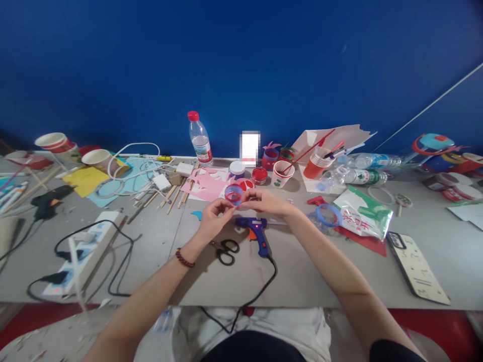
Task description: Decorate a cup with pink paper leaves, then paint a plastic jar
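Observation:
A small round blue-rimmed plastic piece with red at its lower edge is held up between both hands, above the table's middle. My left hand pinches its lower left side, fingers closed. From the right, my right hand has its fingertips closed on the lower right edge. Just below the hands lies a blue glue gun with an orange trigger, its black cable running to the front edge. Black-handled scissors rest left of the gun. Behind the piece are a red paint jar and a white-lidded jar.
A power strip and looping cables lie left. Water bottle stands at the back; pink paper lies before it. Paper cups, a blue ring, a packet and a phone are right.

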The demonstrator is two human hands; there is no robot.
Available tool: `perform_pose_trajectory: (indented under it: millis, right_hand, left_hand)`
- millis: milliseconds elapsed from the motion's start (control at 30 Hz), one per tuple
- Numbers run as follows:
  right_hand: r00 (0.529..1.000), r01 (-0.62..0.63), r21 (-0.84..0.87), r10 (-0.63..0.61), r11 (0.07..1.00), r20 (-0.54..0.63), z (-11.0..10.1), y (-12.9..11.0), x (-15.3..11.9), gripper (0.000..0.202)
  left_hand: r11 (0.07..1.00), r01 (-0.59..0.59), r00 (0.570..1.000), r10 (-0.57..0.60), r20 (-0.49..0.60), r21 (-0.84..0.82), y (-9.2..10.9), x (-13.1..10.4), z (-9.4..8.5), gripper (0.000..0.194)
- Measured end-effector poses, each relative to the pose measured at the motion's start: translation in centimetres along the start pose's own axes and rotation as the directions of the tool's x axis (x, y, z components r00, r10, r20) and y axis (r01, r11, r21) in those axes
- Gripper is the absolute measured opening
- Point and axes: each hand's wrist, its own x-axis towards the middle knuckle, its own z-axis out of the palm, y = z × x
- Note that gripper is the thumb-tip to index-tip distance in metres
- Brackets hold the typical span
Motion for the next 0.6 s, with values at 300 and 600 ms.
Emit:
perform_pose_trajectory:
  millis: [300,600]
  right_hand:
    - [0.997,-0.013,-0.309,-0.013,0.951,-0.082,-0.8,-1.8,-4.5,0.024]
    - [0.966,-0.247,-0.542,0.159,0.803,-0.204,1.9,4.8,-8.8,0.049]
  left_hand:
    - [0.988,0.048,0.972,-0.079,-0.219,-0.147,-0.2,1.5,-1.0,0.028]
    - [0.990,0.061,0.969,-0.088,-0.229,-0.126,-0.2,1.7,-1.5,0.023]
